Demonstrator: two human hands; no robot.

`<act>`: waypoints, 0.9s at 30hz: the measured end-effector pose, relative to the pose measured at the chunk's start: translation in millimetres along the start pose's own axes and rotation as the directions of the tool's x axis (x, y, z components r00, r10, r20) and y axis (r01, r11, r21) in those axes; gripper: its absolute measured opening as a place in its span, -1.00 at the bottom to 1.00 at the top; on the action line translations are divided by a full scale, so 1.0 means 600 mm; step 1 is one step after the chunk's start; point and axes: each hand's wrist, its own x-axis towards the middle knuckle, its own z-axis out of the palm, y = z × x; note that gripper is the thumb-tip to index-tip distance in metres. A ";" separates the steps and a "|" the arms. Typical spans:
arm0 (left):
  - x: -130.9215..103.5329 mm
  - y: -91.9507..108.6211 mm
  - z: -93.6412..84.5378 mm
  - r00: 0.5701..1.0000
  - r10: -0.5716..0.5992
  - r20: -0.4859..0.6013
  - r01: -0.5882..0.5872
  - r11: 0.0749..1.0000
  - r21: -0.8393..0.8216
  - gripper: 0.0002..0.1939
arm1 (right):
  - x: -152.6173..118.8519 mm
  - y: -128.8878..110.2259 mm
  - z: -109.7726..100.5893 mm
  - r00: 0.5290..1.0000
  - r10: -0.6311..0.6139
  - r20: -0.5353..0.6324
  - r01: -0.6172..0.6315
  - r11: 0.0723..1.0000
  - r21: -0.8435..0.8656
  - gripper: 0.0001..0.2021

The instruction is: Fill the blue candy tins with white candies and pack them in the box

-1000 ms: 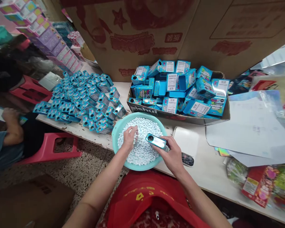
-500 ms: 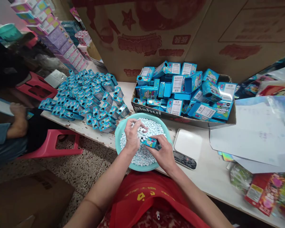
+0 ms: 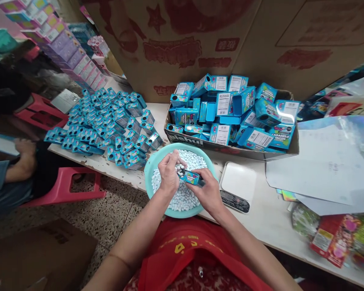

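Observation:
My right hand (image 3: 206,190) grips a small blue candy tin (image 3: 189,176) over the basin, its end with the opening turned toward my other hand. My left hand (image 3: 169,173) is curled around some small white candies (image 3: 180,166) right at that opening. Beneath both hands sits a round turquoise basin (image 3: 149,161) holding many loose white candies (image 3: 185,199). Part of the tin is covered by my right fingers.
Behind the basin stands a cardboard tray (image 3: 230,150) heaped with blue tins. Many more tins (image 3: 103,117) are at the left. To the right lie a white scale (image 3: 238,180) and paper sheets (image 3: 321,161). A seated person's hand (image 3: 26,151) shows far left, near a red stool (image 3: 66,188).
My left fingers have closed more around the candies at the tin's opening. Both hands and the tin stay over the basin; the whole view has shifted slightly.

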 end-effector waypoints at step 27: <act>0.001 0.004 0.007 0.999 0.019 0.041 -0.019 1.000 -0.019 -0.68 | -0.002 0.019 0.016 0.993 0.100 -0.059 -0.082 0.964 0.255 -0.75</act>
